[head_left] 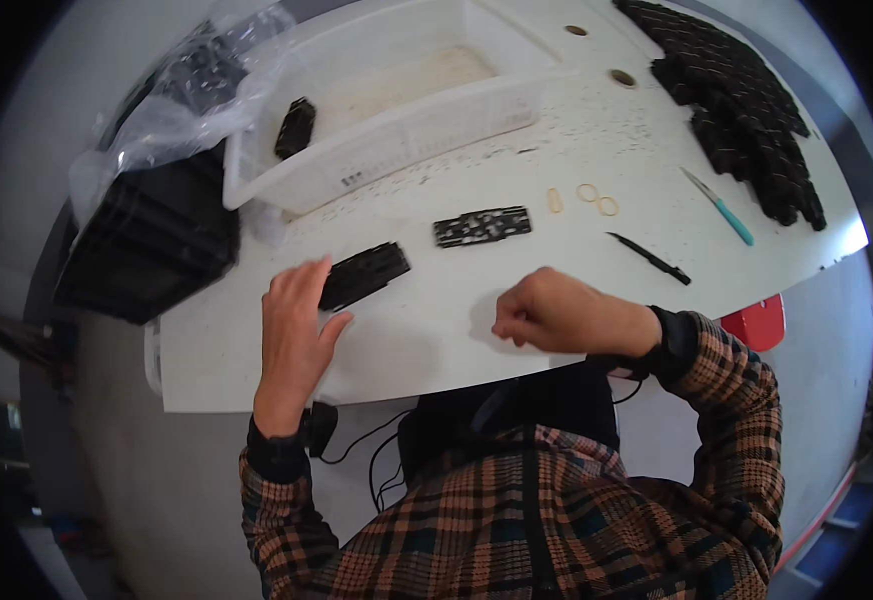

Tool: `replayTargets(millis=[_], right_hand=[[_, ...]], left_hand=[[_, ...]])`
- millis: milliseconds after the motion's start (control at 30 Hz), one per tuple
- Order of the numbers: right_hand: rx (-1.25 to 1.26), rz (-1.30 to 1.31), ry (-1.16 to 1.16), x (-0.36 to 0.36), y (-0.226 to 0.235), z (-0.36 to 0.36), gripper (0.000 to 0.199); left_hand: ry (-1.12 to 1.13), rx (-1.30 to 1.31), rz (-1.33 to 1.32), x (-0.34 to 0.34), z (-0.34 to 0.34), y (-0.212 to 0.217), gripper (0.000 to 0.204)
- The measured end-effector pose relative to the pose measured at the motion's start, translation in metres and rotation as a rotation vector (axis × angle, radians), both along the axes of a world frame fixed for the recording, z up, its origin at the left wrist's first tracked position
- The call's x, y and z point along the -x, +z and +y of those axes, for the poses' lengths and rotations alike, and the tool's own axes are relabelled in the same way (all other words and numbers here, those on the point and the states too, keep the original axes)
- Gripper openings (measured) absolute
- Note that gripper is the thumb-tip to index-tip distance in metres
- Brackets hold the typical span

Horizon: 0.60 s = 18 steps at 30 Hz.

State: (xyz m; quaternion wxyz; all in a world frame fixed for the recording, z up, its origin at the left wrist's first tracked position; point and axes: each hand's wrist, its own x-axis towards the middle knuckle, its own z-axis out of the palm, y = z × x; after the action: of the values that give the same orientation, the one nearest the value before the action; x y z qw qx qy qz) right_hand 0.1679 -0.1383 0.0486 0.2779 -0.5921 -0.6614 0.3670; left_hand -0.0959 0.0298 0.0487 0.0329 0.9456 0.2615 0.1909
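Observation:
My left hand [295,325] lies flat on the white table [437,330], fingers apart, its fingertips touching a stack of flat black perforated plastic parts [365,273]. My right hand [555,312] hovers over the table with fingers curled into a loose fist; nothing shows in it. A single flat black part [483,226] lies beyond both hands, untouched.
A white plastic basket [397,110] at the back holds one black bundle [296,127]. Clear bags [172,100] lie over black crates [147,240] at left. Several stacked black parts [737,105] sit at right. Rubber bands [585,198], a teal-handled knife [721,207] and a black tool [650,258] lie nearby.

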Motion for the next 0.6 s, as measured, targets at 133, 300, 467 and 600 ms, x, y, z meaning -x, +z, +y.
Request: replayTargets(millis=[133,300,467,600], right_hand=[[-0.113,-0.106,0.131,0.043,0.001,0.004,0.016],[-0.045,-0.182,0.135,0.061,0.0,-0.009,0.017],[-0.025,-0.101,0.027,0.06,-0.003,-0.028,0.016],[0.019,0.001,-0.088,0.059,-0.006,-0.037,0.015]], left_hand=[[0.031,0.087,-0.058,0.007,0.028,-0.012,0.064],[0.044,0.217,0.046,0.0,0.046,-0.022,0.06],[-0.006,0.327,0.066,0.0,0.054,-0.026,0.051],[-0.003,0.36,0.017,0.001,0.053,-0.027,0.048]])
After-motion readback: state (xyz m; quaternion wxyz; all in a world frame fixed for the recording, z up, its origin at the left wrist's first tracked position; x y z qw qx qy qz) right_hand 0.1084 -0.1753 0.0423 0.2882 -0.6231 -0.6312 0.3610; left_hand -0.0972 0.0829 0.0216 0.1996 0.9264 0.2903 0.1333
